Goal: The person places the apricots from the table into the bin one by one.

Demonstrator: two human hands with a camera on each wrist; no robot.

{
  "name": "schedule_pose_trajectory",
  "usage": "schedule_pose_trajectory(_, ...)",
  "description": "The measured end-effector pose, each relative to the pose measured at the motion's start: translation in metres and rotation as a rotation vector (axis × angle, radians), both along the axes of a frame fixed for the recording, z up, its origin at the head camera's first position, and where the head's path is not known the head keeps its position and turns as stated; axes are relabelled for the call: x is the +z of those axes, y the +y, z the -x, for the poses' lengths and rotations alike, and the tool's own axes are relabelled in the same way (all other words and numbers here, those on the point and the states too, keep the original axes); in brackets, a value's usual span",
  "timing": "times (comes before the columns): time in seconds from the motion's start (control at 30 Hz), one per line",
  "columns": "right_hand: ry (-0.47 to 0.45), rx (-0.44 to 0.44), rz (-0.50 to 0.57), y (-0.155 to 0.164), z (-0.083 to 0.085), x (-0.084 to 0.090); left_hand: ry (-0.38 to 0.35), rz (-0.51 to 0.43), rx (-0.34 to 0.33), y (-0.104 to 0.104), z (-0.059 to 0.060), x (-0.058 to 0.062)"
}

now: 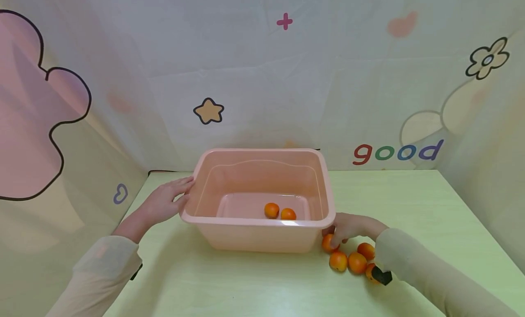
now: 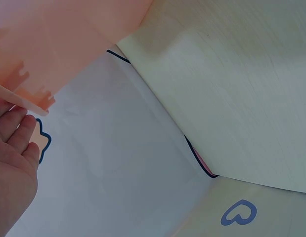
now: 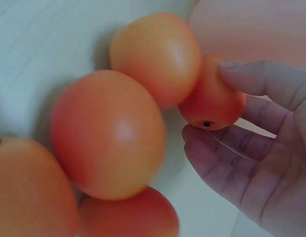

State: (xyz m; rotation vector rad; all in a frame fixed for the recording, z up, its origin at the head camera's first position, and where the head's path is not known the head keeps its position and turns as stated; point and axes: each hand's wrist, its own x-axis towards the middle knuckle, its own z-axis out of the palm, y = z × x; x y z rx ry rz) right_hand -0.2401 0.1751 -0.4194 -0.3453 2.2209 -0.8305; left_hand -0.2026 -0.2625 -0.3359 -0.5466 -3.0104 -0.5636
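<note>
Left hand (image 1: pixel 166 202) lies flat, fingers straight against the pink tub's (image 1: pixel 256 226) left rim — judged to be steadying it. Right hand (image 1: pixel 352 228) pinches one orange (image 1: pixel 328 243) beside the tub's front right corner, four more oranges (image 1: pixel 356 262) clustered alongside, two inside. Only the right wrist view shows the fingertips (image 3: pixel 241 74) curled round the fruit
</note>
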Motion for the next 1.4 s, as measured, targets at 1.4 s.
schedule_pose_trajectory(1.4,0.35,0.132,-0.13,0.039,0.027,0.114,0.015,-0.011,-0.02,0.0,-0.001,0.001)
